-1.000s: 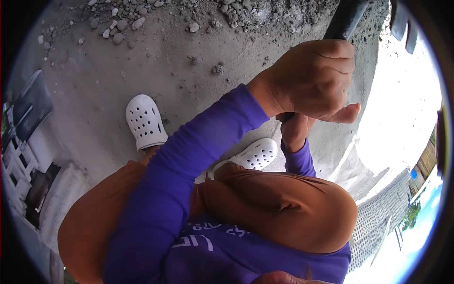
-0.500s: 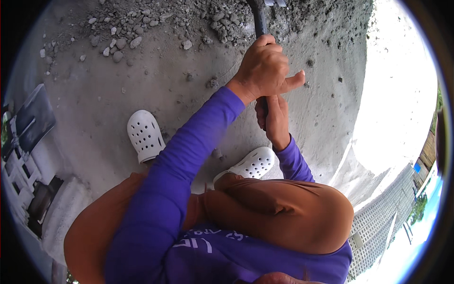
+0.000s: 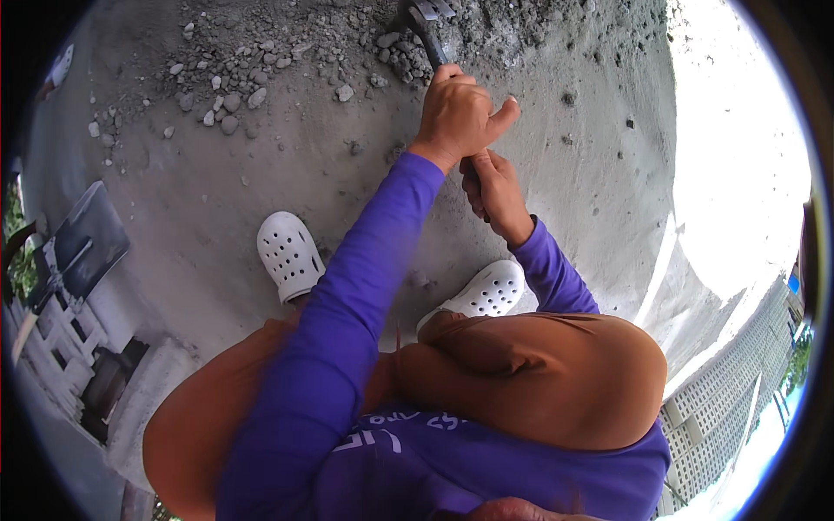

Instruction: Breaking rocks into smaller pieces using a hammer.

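Observation:
I grip what looks like a claw hammer [image 3: 426, 43] in both fists. Its dark handle slants up and left, and the metal head is partly cut off by the top edge of the view, over grey rubble. My left hand [image 3: 459, 113] is wrapped round the handle nearer the head, its thumb sticking out to the right. Below it, my right hand [image 3: 499, 193] is closed on the lower end of the handle. The hammer head is beside a clump of crumbly grey material [image 3: 407, 57]; whether they touch I cannot tell.
Loose stones [image 3: 230, 100] and gravel lie at the upper left on grey ground. My feet, in white perforated clogs [image 3: 291, 253], are planted below my hands. A dark flat shovel-like blade [image 3: 91, 243] and pale blocks stand far left. Bright sunlit ground and a perforated block wall [image 3: 725, 412] are right.
Both hands have moved left relative to my feet, and the hammer has tilted further left, bringing more of its head into view. The whole picture has shifted slightly. Both grips stay closed.

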Demonstrator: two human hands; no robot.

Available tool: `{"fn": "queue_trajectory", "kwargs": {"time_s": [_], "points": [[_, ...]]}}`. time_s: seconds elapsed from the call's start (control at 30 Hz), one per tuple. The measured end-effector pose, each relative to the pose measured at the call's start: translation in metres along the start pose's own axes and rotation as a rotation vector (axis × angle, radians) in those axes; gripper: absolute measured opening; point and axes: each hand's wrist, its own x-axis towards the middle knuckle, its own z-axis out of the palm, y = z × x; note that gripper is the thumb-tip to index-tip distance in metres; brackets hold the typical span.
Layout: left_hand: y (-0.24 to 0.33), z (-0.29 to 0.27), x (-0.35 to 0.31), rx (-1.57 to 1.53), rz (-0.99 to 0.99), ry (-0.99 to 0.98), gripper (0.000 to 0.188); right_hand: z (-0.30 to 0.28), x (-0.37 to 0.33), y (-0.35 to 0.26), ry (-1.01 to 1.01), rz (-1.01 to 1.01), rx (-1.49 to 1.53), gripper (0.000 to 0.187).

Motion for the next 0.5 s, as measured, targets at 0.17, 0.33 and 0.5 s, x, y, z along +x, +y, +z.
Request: {"fn": "queue_trajectory", "kwargs": {"time_s": [0.17, 0.33, 0.5], "points": [[0.062, -0.046, 0.024, -0.004, 0.190, 0.102, 0.046, -0.007, -0.039, -0.004, -0.045, -0.394, 0.050, 0.042], [0.064, -0.057, 0.018, -0.007, 0.385, 0.270, 0.046, 0.004, -0.035, 0.005, -0.019, -0.583, -0.098, 0.039], [0.013, -0.016, -0.028, -0.012, 0.061, 0.054, 0.047, 0.005, -0.006, 0.042, -0.004, -0.227, -0.065, 0.037]]}}
